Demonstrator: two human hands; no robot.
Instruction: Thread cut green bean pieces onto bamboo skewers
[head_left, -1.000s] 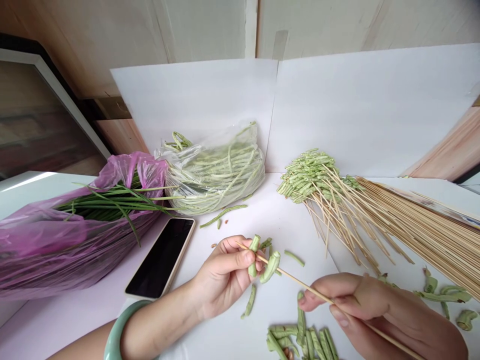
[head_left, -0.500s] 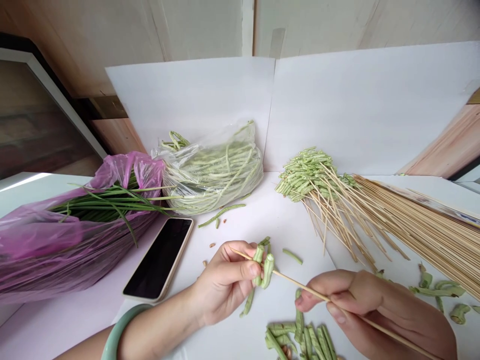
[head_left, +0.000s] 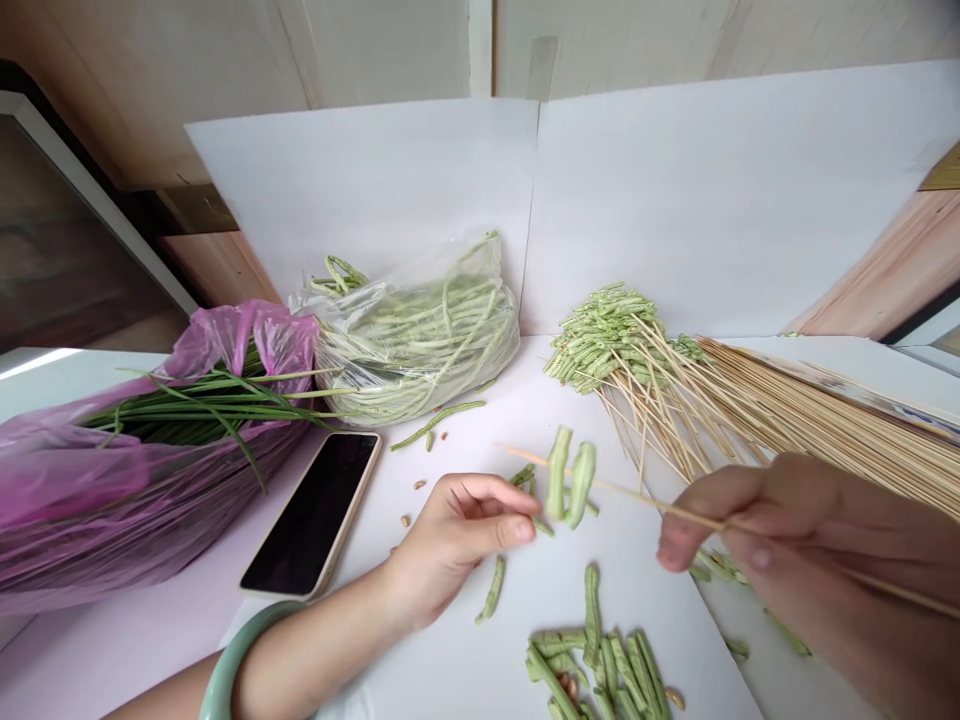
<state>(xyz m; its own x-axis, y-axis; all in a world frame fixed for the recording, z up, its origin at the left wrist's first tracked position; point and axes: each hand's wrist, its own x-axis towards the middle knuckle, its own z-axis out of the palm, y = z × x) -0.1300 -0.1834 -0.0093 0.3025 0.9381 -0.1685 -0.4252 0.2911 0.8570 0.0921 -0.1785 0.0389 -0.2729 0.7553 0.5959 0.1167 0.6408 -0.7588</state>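
My right hand, slightly blurred, pinches a thin bamboo skewer between thumb and fingers. Two short green bean pieces are threaded side by side near the skewer's pointed left end. My left hand is just left of them, thumb and index finger apart, holding nothing that I can see. A few bean bits lie behind its fingertips, partly hidden. In front on the white surface is a small pile of cut bean pieces, with one loose piece below my left hand.
A clear bag of long beans and a pink bag with green stalks stand at the back left. By them lies a phone. Back right, loaded bean skewers lie beside a bundle of bare skewers.
The left hand has let go of the bean pieces on the skewer. My right hand has drawn the skewer, with both pieces on it, to the right and slightly up.
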